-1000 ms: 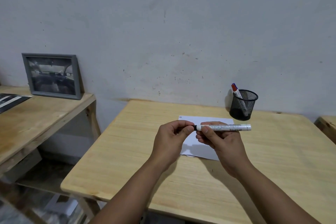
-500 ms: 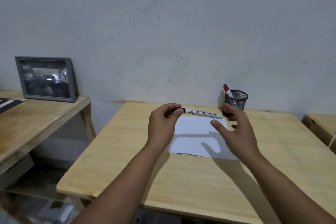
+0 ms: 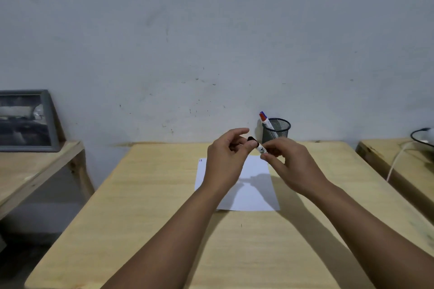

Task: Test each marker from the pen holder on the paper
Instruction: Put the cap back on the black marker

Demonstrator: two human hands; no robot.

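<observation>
A white marker with a black cap (image 3: 260,148) is held above the white paper (image 3: 253,190) on the wooden table (image 3: 150,218). My left hand (image 3: 226,159) pinches its black cap end between thumb and fingers. My right hand (image 3: 290,162) grips the white barrel, most of which is hidden in the fingers. At the table's back stands a black mesh pen holder (image 3: 276,129), just behind my right hand, with a red and a blue capped marker (image 3: 265,118) sticking out of it.
A grey picture frame (image 3: 25,122) leans on the wall on a lower wooden table at the left. At the right edge another wooden surface (image 3: 394,162) carries a white cable and a dark object. A grey wall rises behind everything.
My right hand, open half a second ago, has closed on the marker's barrel. Both hands and the marker now sit together closer to the pen holder.
</observation>
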